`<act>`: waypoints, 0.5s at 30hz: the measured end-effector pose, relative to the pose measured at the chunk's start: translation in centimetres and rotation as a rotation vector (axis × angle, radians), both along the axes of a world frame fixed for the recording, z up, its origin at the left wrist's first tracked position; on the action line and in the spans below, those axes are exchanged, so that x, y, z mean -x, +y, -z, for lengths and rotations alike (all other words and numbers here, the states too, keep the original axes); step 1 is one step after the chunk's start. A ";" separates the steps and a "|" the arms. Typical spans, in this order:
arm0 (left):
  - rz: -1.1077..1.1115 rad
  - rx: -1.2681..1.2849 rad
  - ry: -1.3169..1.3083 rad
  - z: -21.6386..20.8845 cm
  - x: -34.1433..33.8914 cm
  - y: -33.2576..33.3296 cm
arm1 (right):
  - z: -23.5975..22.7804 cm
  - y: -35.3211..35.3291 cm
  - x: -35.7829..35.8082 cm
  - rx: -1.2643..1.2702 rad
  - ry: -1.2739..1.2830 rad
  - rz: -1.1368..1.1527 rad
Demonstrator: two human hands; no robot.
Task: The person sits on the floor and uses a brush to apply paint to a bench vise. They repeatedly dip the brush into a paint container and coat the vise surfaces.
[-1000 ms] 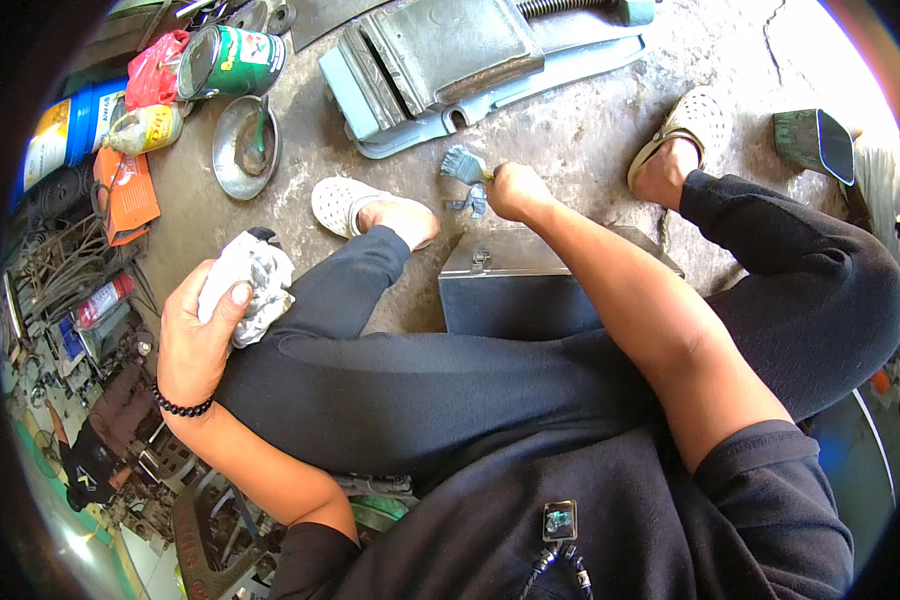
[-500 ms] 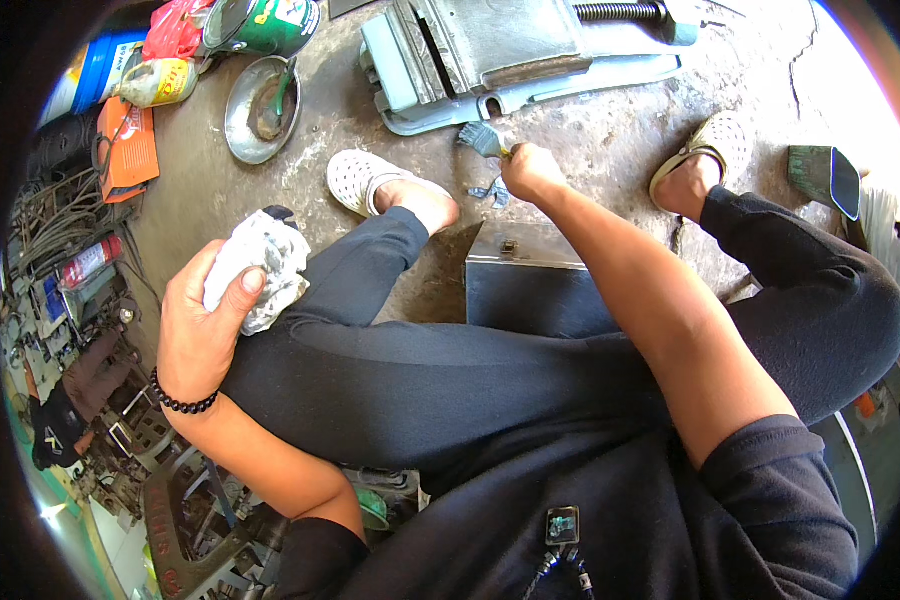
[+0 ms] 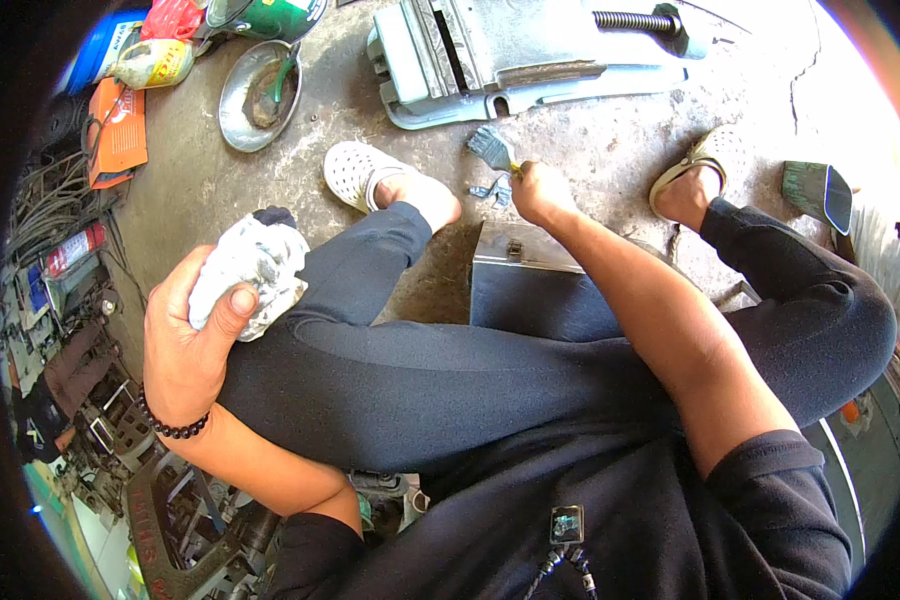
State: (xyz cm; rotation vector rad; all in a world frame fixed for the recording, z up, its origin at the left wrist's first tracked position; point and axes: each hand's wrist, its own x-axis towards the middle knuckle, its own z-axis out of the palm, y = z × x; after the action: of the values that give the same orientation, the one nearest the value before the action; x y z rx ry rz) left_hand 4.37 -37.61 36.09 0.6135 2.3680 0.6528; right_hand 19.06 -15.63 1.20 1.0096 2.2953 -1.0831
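Held over my left thigh, my left hand (image 3: 192, 330) is closed round a crumpled white cloth (image 3: 255, 268) with grey smudges and a dark end at its top. My right hand (image 3: 544, 193) reaches forward and grips a paintbrush (image 3: 490, 148) by its handle. The brush's bristles carry blue-grey paint and point to the far left, just short of the vise. Beyond them lies a large bench vise (image 3: 490, 70), coated pale blue-grey, on the concrete floor. Small scraps with blue-grey paint (image 3: 492, 190) lie on the floor below the brush.
A metal bowl (image 3: 232, 122) with a green-handled brush (image 3: 284, 78) sits at far left, near a green can (image 3: 260, 15), a bottle (image 3: 157, 63) and an orange box (image 3: 117, 135). Between my legs stands a metal box (image 3: 525, 285). A square tube piece (image 3: 818, 193) lies far right.
The paintbrush in my right hand has shifted slightly right and nearer, its bristles turned a little. My left hand with the cloth has moved slightly left. The view has shifted a little.
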 end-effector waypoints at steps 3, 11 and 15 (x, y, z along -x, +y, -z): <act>0.006 0.018 0.012 0.0 0.1 -0.2 | 0.5 -0.3 0.9 0.018 0.010 -0.009; 0.016 0.015 0.036 0.1 0.1 -0.3 | 1.6 1.6 -0.8 -0.092 0.044 0.081; 0.029 0.002 0.043 0.0 0.2 -0.4 | 0.9 1.1 -0.8 -0.080 -0.015 -0.036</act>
State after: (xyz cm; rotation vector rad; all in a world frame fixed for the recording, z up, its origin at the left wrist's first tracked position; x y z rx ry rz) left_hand 4.17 -38.00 36.09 0.6655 2.3948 0.6305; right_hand 19.82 -14.53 0.31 0.9996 2.3525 -0.9730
